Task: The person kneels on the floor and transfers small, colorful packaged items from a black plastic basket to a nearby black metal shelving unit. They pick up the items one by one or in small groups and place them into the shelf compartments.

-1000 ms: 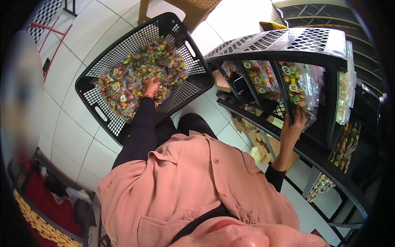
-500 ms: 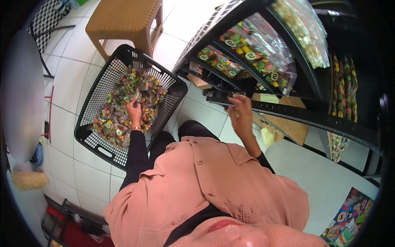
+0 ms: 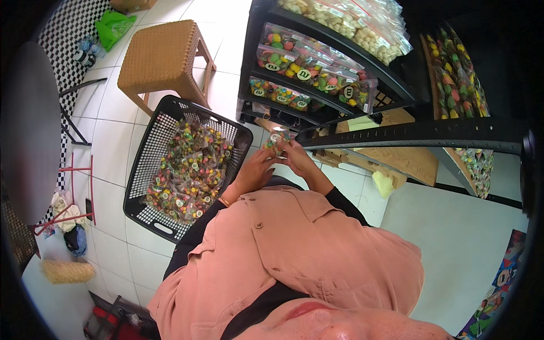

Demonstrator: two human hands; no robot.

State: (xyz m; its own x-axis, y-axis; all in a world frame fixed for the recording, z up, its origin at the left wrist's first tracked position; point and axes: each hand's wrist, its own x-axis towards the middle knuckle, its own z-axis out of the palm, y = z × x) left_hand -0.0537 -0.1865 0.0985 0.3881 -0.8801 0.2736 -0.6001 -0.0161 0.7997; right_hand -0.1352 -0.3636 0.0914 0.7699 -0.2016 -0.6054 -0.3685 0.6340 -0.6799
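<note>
In front of my body I hold up a small clear bag of colourful sweets (image 3: 276, 139). My right hand (image 3: 300, 161) pinches its right side. My left hand (image 3: 254, 171) has its fingers closed at the bag's lower left edge, its fingertips partly hidden. To the left on the floor stands a black plastic basket (image 3: 136, 195) with perforated walls, holding many similar bags of sweets (image 3: 190, 170).
Beyond my hands rises a black shelf rack (image 3: 368, 62) with larger bags of sweets (image 3: 303, 68) and pale snack bags (image 3: 368, 34). Its dark rail (image 3: 419, 131) runs close on my right. A woven brown stool (image 3: 161, 56) stands behind the basket.
My left hand has come out of the basket and moved right, bringing a bag of sweets up. The right hand, empty before, has met it and taken hold. The view has shifted.
</note>
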